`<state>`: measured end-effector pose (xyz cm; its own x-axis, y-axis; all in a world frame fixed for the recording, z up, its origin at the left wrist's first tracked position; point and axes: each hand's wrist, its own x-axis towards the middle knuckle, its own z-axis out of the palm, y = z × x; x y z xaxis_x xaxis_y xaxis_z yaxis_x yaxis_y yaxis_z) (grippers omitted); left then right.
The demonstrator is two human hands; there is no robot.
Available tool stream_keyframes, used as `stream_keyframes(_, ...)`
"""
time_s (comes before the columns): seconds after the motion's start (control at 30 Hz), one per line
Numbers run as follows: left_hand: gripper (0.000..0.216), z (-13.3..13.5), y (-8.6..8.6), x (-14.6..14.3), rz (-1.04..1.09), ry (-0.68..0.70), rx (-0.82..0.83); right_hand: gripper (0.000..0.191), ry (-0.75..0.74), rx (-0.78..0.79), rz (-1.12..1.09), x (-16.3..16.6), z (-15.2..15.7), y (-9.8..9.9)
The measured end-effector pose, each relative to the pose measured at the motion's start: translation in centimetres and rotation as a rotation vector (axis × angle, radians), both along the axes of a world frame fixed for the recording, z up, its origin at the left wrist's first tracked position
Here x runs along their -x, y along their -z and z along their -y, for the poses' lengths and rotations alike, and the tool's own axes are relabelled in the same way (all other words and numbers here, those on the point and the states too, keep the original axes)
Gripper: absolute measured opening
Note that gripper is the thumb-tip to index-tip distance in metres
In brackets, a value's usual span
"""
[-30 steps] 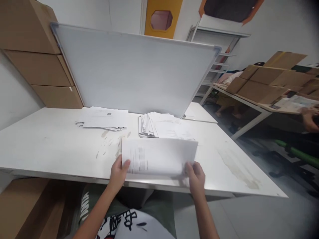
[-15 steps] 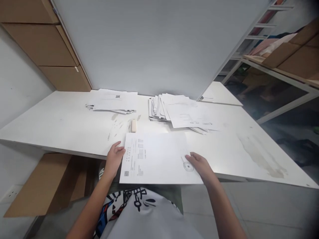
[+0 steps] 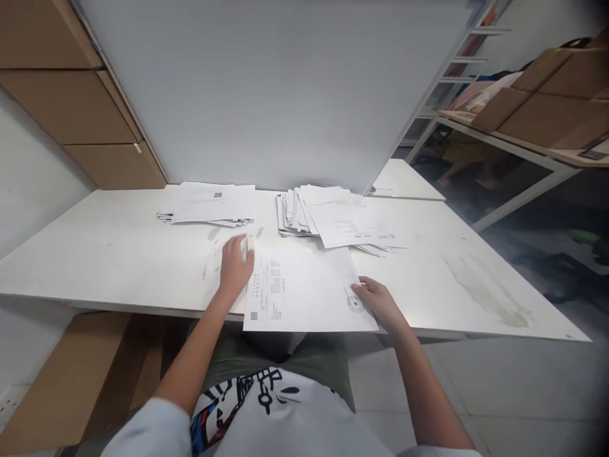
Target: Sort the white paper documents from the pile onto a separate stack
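A white printed sheet of paper point(image 3: 309, 289) with a round stamp and a QR code lies flat, partly over the table's front edge. My right hand point(image 3: 380, 301) pinches its right side, thumb on top near the stamp. My left hand point(image 3: 235, 266) is at the sheet's upper left corner, thumb and fingers apart, close against a small pale beige block point(image 3: 251, 242). Part of the block is hidden by the fingers, and whether they touch it is hard to see.
On the white table point(image 3: 476, 273), a stack of papers point(image 3: 214, 203) lies back left and a messier pile point(image 3: 340, 212) back centre. A grey panel point(image 3: 266, 95) stands behind them. Cardboard boxes point(image 3: 71, 105) are stacked at left; an open carton point(image 3: 71, 374) sits below the table.
My left hand has left the sheet's left side and moved forward to the beige block. The sheet has shifted slightly away from my body, my right hand still on it.
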<state>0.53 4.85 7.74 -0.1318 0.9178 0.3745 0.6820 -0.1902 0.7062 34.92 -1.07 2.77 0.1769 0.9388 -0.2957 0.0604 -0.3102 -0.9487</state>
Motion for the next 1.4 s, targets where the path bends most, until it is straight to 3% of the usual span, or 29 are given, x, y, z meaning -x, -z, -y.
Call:
stream_keyframes(0.1,0.045,-6.0,0.4,-1.2,-0.016,0.059,0.148,0.040,-0.004,-0.079,0.088,0.3,0.4,0.5)
stream_keyframes(0.2,0.041,-8.6,2.0,-2.3,0.026,0.117,0.227,0.040,0.026,-0.192,0.258,0.9,0.8,0.9)
stream_keyframes(0.37,0.045,-8.0,4.0,-2.4,0.005,0.185,0.176,0.038,0.023,-0.293,0.408,1.8,0.5,1.0)
stream_keyframes(0.6,0.045,-7.7,4.0,-2.6,-0.057,0.147,0.124,0.036,0.046,-0.265,0.337,1.8,-0.1,0.8)
stream_keyframes(0.97,0.024,-10.6,2.9,-0.6,0.291,0.139,0.179,0.033,0.056,-0.358,0.225,2.2,-0.5,0.9)
stream_keyframes(1.2,0.049,-10.8,2.9,3.4,0.500,0.231,0.168,0.039,0.077,-0.278,-0.089,1.9,-0.6,0.2)
stream_keyframes(1.4,0.046,-9.8,2.3,3.2,0.206,0.419,0.209,0.036,0.174,-0.349,-0.237,1.4,-0.6,-0.4)
